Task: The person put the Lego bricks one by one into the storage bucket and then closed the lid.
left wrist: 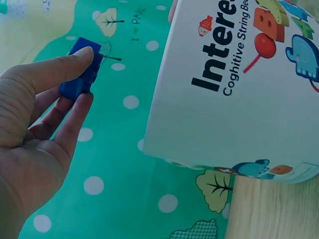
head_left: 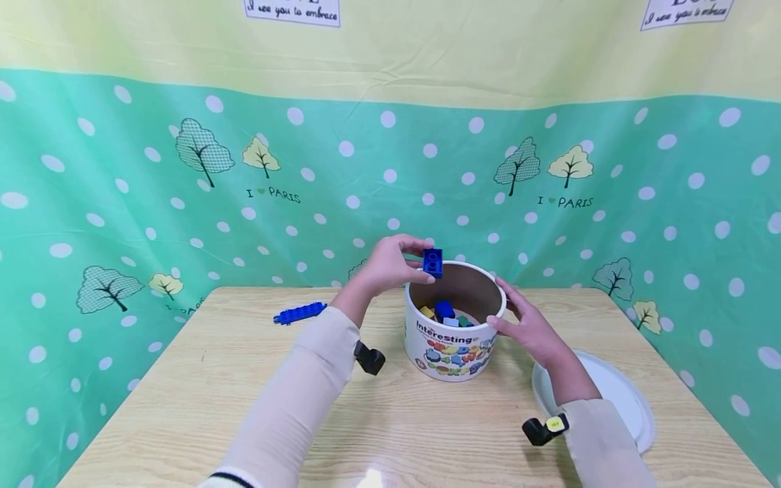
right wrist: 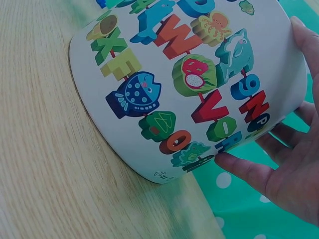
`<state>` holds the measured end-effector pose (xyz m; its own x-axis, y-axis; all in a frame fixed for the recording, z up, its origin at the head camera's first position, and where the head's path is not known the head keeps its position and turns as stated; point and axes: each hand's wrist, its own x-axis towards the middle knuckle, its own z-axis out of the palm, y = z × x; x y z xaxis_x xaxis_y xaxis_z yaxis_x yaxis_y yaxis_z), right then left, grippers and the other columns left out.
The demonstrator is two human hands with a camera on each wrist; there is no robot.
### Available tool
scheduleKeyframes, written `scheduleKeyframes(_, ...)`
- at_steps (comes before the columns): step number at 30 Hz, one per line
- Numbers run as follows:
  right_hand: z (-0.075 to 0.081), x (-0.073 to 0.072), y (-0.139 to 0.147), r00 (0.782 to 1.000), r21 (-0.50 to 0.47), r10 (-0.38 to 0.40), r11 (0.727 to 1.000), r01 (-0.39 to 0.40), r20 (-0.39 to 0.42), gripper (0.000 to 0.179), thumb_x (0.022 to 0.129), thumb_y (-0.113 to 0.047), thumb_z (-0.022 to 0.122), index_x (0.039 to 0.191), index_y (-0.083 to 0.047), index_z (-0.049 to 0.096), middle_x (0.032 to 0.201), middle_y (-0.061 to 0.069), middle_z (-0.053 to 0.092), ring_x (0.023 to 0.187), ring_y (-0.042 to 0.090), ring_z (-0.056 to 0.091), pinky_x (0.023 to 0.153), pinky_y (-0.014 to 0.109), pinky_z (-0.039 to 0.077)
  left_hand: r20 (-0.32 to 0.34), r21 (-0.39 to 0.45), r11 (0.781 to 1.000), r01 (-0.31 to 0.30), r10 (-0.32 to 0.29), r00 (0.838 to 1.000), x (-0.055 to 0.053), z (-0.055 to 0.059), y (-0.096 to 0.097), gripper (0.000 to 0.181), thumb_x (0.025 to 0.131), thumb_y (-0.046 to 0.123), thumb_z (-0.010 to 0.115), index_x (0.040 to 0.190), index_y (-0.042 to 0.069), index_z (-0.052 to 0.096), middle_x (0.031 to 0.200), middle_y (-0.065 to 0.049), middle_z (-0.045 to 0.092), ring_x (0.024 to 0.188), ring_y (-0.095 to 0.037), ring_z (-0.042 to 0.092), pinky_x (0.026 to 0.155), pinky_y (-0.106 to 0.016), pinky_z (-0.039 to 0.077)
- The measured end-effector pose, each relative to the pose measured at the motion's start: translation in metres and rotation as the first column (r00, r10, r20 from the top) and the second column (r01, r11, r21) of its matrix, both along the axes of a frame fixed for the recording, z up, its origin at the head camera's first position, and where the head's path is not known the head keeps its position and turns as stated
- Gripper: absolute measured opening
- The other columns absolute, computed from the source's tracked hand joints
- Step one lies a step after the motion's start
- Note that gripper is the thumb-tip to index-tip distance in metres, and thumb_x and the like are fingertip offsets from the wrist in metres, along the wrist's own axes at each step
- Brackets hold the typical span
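Observation:
My left hand (head_left: 390,264) pinches a blue toy brick (head_left: 432,263) between thumb and fingers, over the left side of the bucket's opening. In the head view the brick's hollow underside faces me; the left wrist view shows my thumb flat along the blue brick (left wrist: 75,85). The white printed bucket (head_left: 453,356) stands upright on the table. My right hand (head_left: 529,330) grips its right side, thumb at the near rim and fingers farther round. Inside lie several bricks, among them a blue brick (head_left: 444,310) and a yellow one (head_left: 427,312).
A row of joined blue bricks (head_left: 300,312) lies on the wooden table (head_left: 201,379), left of the bucket. Flat at the right is a round white lid (head_left: 622,400), partly under my right forearm. A green and yellow printed cloth (head_left: 390,156) hangs close behind the table.

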<state>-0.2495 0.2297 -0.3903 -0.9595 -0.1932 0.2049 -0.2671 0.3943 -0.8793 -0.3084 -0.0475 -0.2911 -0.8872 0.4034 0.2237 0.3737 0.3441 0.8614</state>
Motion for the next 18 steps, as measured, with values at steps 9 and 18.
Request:
scheduleKeyframes(9, 0.001, 0.000, -0.001, 1.000, 0.002, 0.001, 1.000, -0.001, -0.004, 0.076, 0.082, -0.032, 0.063, 0.140, -0.036, 0.015, 0.146, 0.005, 0.014, 0.130, 0.035, 0.016, 0.089, 0.054, 0.037, 0.033, -0.020, 1.000, 0.006, -0.006, 0.999, -0.013, 0.006, 0.016, 0.055, 0.061, 0.011, 0.081, 0.111, 0.021, 0.060, 0.103, 0.001, 0.058, 0.087, -0.012, 0.061, 0.071, -0.024, 0.051)
scheduleKeyframes(18, 0.015, 0.012, -0.009, 1.000, -0.014, 0.013, 1.000, -0.012, 0.018, 0.078, 0.082, -0.028, 0.063, 0.143, -0.026, 0.013, 0.146, 0.009, 0.012, 0.130, 0.037, 0.016, 0.088, 0.053, 0.038, 0.090, -0.003, 1.000, 0.031, -0.030, 0.995, -0.027, -0.002, 0.026, 0.056, 0.062, 0.007, 0.080, 0.113, 0.018, 0.061, 0.102, -0.001, 0.061, 0.088, -0.011, 0.060, 0.078, -0.025, 0.048)
